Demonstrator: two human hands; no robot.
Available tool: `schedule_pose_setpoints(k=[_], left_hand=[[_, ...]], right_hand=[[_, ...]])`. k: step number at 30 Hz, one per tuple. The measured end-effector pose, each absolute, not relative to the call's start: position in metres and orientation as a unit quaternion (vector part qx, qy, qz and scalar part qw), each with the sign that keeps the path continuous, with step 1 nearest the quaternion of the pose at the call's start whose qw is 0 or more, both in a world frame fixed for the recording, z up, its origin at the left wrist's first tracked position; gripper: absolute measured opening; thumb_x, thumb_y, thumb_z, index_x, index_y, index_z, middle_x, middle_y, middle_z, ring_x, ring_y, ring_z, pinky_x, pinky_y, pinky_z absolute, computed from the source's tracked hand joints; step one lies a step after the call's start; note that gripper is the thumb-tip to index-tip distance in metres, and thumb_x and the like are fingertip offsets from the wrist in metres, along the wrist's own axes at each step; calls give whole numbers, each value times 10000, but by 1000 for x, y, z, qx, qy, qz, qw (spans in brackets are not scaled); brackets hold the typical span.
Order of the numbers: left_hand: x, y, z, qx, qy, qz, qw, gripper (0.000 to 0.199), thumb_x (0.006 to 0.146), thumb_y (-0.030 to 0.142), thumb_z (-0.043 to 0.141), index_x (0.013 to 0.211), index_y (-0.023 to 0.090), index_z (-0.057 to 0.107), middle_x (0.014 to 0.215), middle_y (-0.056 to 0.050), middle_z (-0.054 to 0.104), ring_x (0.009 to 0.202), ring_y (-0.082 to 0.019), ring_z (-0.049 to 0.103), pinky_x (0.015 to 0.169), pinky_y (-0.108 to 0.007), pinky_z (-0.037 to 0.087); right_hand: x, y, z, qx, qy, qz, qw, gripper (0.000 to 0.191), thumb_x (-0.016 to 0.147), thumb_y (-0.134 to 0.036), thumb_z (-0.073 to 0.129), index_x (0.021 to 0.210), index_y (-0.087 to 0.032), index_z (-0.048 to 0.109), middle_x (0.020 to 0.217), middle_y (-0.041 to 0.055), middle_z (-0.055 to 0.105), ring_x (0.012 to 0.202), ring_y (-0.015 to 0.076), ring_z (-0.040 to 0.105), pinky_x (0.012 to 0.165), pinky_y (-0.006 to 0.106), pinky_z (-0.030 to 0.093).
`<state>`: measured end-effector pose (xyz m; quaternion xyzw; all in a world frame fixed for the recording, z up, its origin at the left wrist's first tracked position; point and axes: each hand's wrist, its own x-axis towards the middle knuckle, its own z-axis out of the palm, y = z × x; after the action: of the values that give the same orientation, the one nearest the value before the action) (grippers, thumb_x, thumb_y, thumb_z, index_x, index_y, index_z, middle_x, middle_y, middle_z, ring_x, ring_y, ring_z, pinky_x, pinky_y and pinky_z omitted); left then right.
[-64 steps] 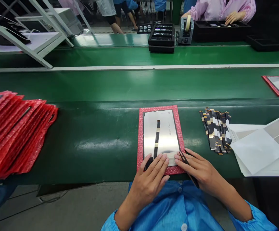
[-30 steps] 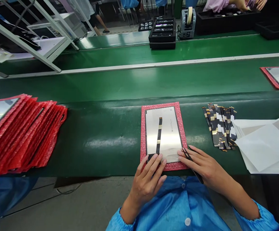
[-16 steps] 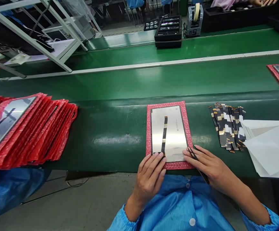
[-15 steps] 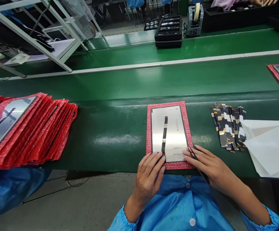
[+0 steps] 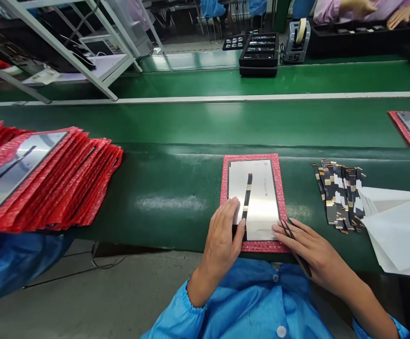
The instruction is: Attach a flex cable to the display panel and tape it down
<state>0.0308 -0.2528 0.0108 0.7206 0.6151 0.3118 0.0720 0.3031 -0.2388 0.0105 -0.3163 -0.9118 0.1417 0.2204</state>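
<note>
A silver panel lies on a pink bubble-wrap pouch at the bench's front edge. A narrow black and gold flex strip runs lengthwise down the panel. My left hand rests over the panel's lower left edge, fingers together and thumb beside the strip's lower end; what may be under them is hidden. My right hand holds black tweezers, their tips at the panel's lower right edge, with fingertips touching the panel there.
Red bubble-wrap pouches are stacked at left. Several flex strips and white sheets lie at right. Behind are a white frame, black trays, a tape dispenser and another person's hands.
My left hand has moved up along the panel's left edge, its fingers off the strip's lower end. The right hand stays at the lower right edge with the tweezers. The view has shifted slightly.
</note>
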Motion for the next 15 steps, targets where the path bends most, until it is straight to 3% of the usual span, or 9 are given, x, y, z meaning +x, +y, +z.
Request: schedule_pose_setpoints(k=[3,9,15], left_hand=[[33,-249,5,719,625,295,70,579,965,350,526,1492,220,324,1499,-25,477,1403,-185,458,1195,-389,412],[34,-248,-3,718,631,289,53,616,951,381,542,1501,226,313,1508,-5,468,1406,-174,451,1192,-368,409],[35,-246,-4,709,638,295,58,609,948,400,528,1500,244,323,1497,12,481,1387,-176,469,1176,-377,425]], right_hand=[[305,-240,6,-326,-923,111,168,599,951,-207,453,1522,-349,342,1533,-114,476,1368,205,583,1210,410,422],[308,-241,1,-326,-928,80,164,538,990,-286,441,1514,-364,345,1532,-123,480,1380,184,568,1195,393,443],[304,-240,8,-328,-928,47,168,516,996,-314,491,1504,-300,399,1498,-55,542,1330,202,607,1109,381,546]])
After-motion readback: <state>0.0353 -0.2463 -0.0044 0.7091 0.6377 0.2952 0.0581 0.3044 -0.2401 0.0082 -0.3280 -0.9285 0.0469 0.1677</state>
